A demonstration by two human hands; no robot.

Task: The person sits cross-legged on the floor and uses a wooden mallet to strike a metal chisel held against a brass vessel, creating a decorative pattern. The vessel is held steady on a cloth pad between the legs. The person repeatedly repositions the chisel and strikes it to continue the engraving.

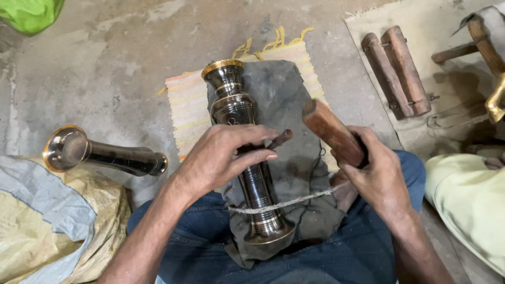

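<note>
the person sits on a concrete floor (pixel 121 58) with a dark brass-rimmed metal vase (pixel 247 158) lying lengthwise on a grey cloth (pixel 286 100) over the lap, a thin cord (pixel 294 201) stretched across the vase near its base. the left hand (pixel 221 155) rests on the vase's middle, pinching a small dark punch (pixel 280 139) between thumb and fingers. the right hand (pixel 376 168) grips a wooden mallet (pixel 331 131), its head raised just beside the punch — not touching it. under the cloth lies a pale striped mat (pixel 189 105). a second vase (pixel 100 152) rests on its side to the left, against a yellow sack (pixel 47 226). two wooden blocks (pixel 395 71) lie on the right.
</note>
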